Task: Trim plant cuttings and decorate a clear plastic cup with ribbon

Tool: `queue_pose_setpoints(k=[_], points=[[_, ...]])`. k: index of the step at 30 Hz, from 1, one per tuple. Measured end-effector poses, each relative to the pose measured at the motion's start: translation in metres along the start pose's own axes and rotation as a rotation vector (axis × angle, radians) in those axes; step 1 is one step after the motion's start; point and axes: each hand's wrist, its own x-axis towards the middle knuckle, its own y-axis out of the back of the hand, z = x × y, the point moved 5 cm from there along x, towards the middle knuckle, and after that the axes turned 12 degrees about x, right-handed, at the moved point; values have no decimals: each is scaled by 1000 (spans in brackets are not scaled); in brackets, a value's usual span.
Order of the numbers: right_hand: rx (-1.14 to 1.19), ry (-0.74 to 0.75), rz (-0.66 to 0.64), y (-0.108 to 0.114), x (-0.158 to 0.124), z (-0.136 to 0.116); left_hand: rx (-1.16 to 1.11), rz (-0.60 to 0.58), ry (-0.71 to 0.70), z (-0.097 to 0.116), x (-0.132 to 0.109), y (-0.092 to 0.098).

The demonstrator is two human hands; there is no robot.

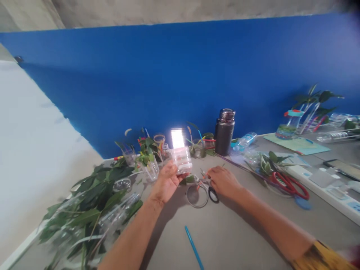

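Near the centre, my left hand (pixel 168 180) holds a clear ribbed plastic cup (pixel 182 160), tilted, its fingers round the lower part. My right hand (pixel 223 181) is low over the grey table, its fingers curled together around a small orange thing that I cannot make out clearly. Between the hands lie black-handled scissors (pixel 213 195) and a round clear lid or ring (pixel 197 196). A green leaf (pixel 189 180) lies just behind the ring. Closer to me a blue straw (pixel 194 246) rests on the table.
Cut leaves (pixel 92 202) and plastic pieces crowd the left. A dark flask (pixel 224 132) stands by the blue wall, beside cups holding plants. Red scissors (pixel 291 186), a white power strip (pixel 323 191), a phone (pixel 343 168) and a jug (pixel 289 125) are at right.
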Motion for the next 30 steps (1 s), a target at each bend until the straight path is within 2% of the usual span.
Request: queue_pose_setpoints(k=[2,4,6,8,11,13,16,20,30], points=[[44,4,-14,0,-2,3,5,-19,21,-4,-1,-2],[100,20,47,9,-3,2,10,-23,43,-7,-1,-3],[230,42,203,27,-3,-4,26,-26,63,-10,-1,-3],[461,53,391,45,-5,-12,40,-34,75,-12,0,-3],[792,63,539,56,-6,-31,50,-27,62,-14,0,-5],[807,108,610,56,-8,-46,70,7,35,-13,0,-4],[711,173,712,53,-12,-60,108,67,-7,-11,0,-4],[662,153,741,45,-11,-61,147,113,-32,-9,0,-5],[589,78,699,41,-7,-53,258,206,-72,-9,-2,-7]])
